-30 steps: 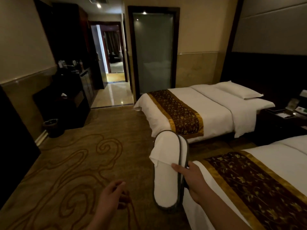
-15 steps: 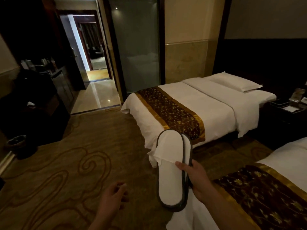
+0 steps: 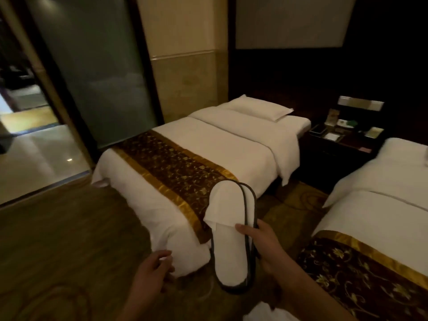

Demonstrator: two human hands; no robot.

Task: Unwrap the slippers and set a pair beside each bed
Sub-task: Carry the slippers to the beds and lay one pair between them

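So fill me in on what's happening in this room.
A person stands at the foot of two made beds. The right hand grips a pair of white slippers, stacked and upright, already out of any wrapping. The left hand hangs loosely curled. No slippers show on the carpet beside either bed.

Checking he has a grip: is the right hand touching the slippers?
Touching. The head view shows the right hand wrapped around the slippers, thumb across the white sole.

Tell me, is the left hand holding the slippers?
No, the white slippers are held by the right hand, while the left hand hangs apart from them, lower and to the side.
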